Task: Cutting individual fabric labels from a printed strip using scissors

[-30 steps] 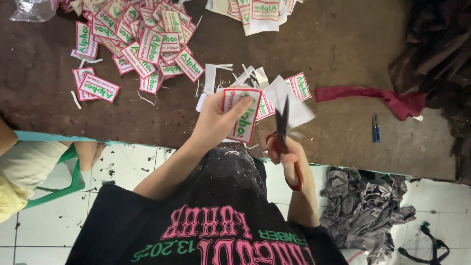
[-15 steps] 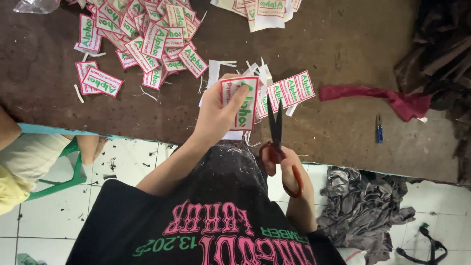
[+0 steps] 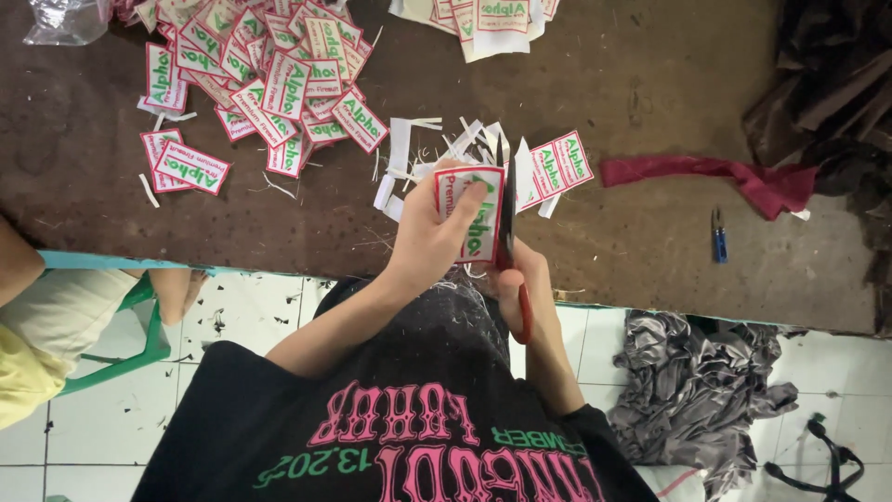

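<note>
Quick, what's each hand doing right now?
Left hand: closed on a printed label.
Right hand: closed on red-handled scissors at the label's edge.

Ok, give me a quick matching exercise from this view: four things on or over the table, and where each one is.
Things:
1. scissors
2. pile of cut labels
3. red cloth strip
4. small blue tool

Places:
A. far left of the table
B. lying alone near the table's front edge, at right
C. in the right hand
D. stretched out right of the hands

Pairs: 1-C, 2-A, 3-D, 4-B
</note>
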